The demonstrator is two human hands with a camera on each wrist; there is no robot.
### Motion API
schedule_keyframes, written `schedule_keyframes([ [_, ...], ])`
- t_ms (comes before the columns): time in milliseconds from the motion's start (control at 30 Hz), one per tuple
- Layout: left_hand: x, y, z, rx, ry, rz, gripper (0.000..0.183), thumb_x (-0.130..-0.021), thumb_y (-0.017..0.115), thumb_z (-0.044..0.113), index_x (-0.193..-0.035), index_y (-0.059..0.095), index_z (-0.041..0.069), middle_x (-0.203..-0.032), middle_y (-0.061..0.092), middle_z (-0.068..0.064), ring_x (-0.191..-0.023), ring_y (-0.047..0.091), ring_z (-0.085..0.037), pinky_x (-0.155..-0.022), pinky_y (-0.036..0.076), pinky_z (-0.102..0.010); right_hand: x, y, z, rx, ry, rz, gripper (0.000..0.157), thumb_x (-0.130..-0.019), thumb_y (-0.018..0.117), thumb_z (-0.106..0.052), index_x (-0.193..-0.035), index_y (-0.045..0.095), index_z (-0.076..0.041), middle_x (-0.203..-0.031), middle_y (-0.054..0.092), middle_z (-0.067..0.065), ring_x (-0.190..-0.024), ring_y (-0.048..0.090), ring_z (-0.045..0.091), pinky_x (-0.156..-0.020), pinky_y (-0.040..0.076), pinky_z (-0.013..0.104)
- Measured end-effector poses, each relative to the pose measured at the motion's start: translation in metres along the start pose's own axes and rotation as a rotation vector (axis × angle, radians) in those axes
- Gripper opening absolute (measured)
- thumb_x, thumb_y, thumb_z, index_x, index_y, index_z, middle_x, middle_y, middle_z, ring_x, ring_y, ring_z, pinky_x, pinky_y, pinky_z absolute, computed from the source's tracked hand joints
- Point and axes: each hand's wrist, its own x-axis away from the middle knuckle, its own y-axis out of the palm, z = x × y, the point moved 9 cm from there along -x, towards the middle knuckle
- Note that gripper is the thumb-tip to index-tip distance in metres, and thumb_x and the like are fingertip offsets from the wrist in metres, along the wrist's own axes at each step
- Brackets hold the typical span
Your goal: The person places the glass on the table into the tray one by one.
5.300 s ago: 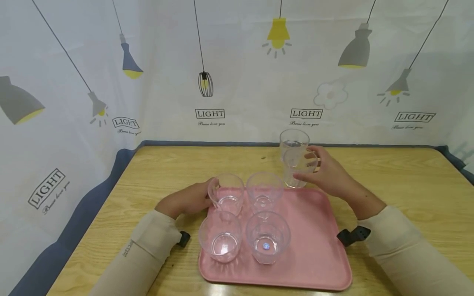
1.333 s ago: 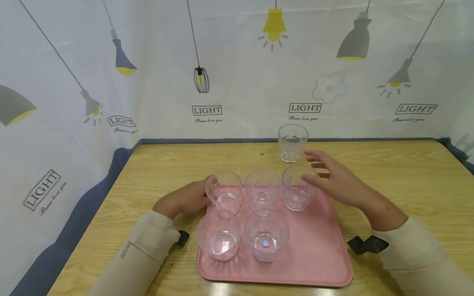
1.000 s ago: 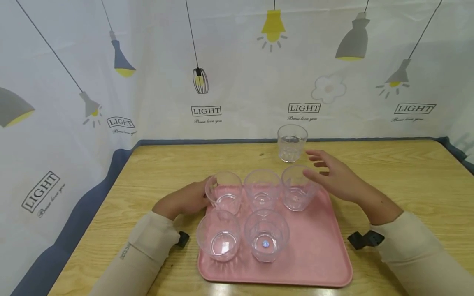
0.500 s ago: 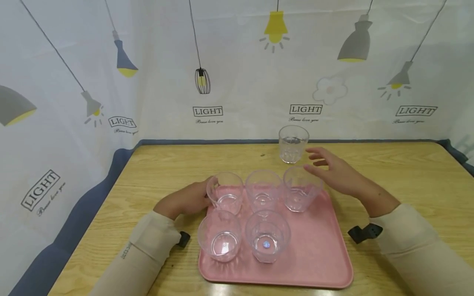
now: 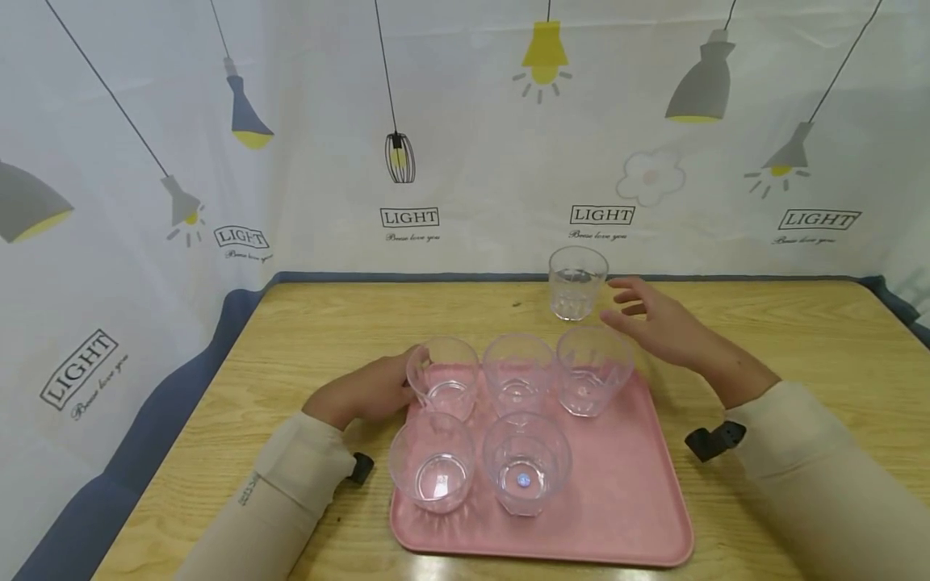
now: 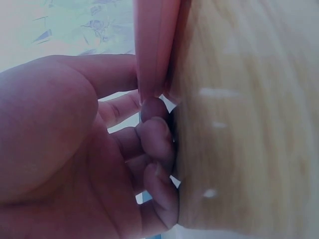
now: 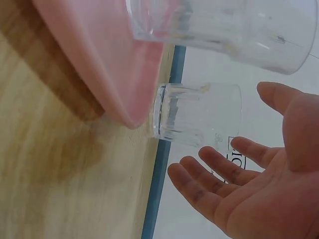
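Observation:
Several clear plastic cups stand upright on a pink tray point(image 5: 625, 500). Three form the back row: a left cup point(image 5: 445, 395), a middle cup point(image 5: 517, 391) and a right cup point(image 5: 587, 391). In front are two more, a left one point(image 5: 436, 484) and a right one point(image 5: 525, 488) with a small bluish spot at its base. My left hand point(image 5: 366, 391) grips the tray's left edge near the back corner, its fingertips curled at the rim in the left wrist view. My right hand point(image 5: 664, 327), fingers loosely spread and holding nothing, hovers beside another clear cup point(image 5: 576, 294) behind the tray.
The wooden table point(image 5: 327, 323) runs back to a white wall cloth point(image 5: 494, 161) printed with lamps and lettering. A dark blue band edges the cloth along the table. The tray's front right part is bare pink surface.
The cup my right hand held earlier now stands at the tray's back right. That hand has let go and shifted back, near the cup behind the tray. My left hand stays put.

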Motion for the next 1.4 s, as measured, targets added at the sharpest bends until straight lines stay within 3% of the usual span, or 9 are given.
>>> schedule_keyframes([
  [300,-0.001,0.0,0.0,0.011,0.003,-0.012,0.024,-0.094,0.05,0.032,-0.114,0.041,0.023,-0.11,0.056,0.003,-0.111,0.053,-0.016,-0.098,0.042,-0.04,-0.017,-0.008,0.009,0.034,0.078,-0.008,0.093,-0.081,0.049,-0.066,-0.147,0.008,-0.016,-0.142,0.035,0.018,-0.127,0.039,0.038,-0.097,0.037,0.057],
  [500,0.001,-0.001,0.001,0.017,-0.001,-0.009,0.025,-0.094,0.051,0.032,-0.115,0.041,0.022,-0.111,0.056,0.002,-0.112,0.053,-0.017,-0.099,0.042,-0.04,-0.028,-0.008,0.009,0.048,0.081,-0.008,0.1,-0.078,0.051,-0.068,-0.148,0.003,-0.015,-0.142,0.032,0.022,-0.126,0.038,0.041,-0.098,0.035,0.058],
  [767,0.001,0.001,-0.002,0.033,-0.011,-0.012,0.025,-0.093,0.052,0.033,-0.114,0.042,0.023,-0.109,0.056,0.003,-0.11,0.053,-0.014,-0.098,0.042,-0.039,-0.04,-0.004,0.009,0.027,0.059,0.017,0.1,-0.08,0.058,-0.06,-0.148,0.001,-0.014,-0.144,0.03,0.022,-0.13,0.033,0.04,-0.1,0.034,0.059],
  [1033,0.0,0.001,-0.001,0.05,-0.011,-0.019,0.021,-0.093,0.053,0.029,-0.107,0.041,0.021,-0.098,0.054,0.002,-0.094,0.051,-0.013,-0.089,0.044,-0.034,-0.047,-0.004,0.005,0.005,0.062,0.04,0.101,-0.08,0.058,-0.06,-0.148,-0.001,-0.015,-0.142,0.031,0.023,-0.129,0.034,0.039,-0.099,0.035,0.058],
  [1400,0.001,0.001,-0.003,0.049,-0.046,-0.025,0.022,-0.093,0.053,0.033,-0.109,0.041,0.023,-0.103,0.054,0.003,-0.1,0.051,-0.012,-0.094,0.043,-0.036,-0.051,0.003,-0.002,-0.031,0.043,0.037,0.096,-0.084,0.06,-0.048,-0.148,-0.003,-0.015,-0.142,0.03,0.022,-0.128,0.035,0.038,-0.097,0.038,0.056],
])
